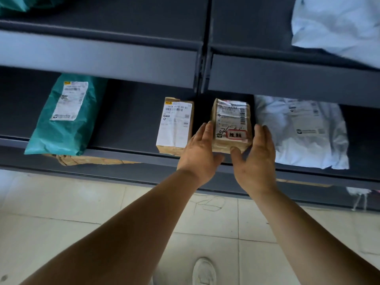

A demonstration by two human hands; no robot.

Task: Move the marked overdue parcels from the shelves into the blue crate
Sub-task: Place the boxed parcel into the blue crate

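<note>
A small brown parcel bearing a red-bordered sticker was seen on the lower shelf, flanked by the left hand and right hand, fingers straight and spread. It was judged light and stiff, best gripped by its sides.

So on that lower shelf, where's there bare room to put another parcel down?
The widest bare stretch lies between the teal bag and the white-labelled box. The shelf's left back corner, behind the teal bag, is bare too. It is crowded from that box rightward: the red-tagged box, flanked by the left hand and right hand, then the white bag.
</note>
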